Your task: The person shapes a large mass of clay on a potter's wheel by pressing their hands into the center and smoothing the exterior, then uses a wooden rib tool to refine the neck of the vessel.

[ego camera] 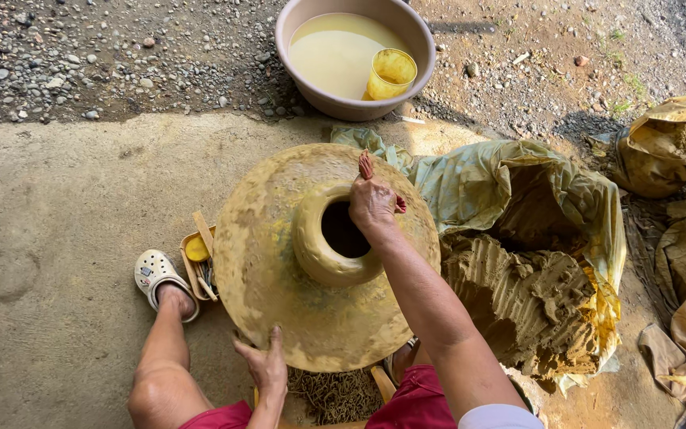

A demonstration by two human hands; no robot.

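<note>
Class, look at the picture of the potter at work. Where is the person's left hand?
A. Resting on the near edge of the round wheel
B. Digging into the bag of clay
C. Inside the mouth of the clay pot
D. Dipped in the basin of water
A: the left hand lies flat on the near edge of the clay-smeared wheel, while the right hand is at the rim of the clay pot.

Outdoors, bare concrete floor (65, 238) in shade gives way to gravel (81, 56) and sunlit dirt (533, 71) beyond. Crumpled sacks (676, 143), possibly paper, lie at the right edge, partly cut off.
</note>
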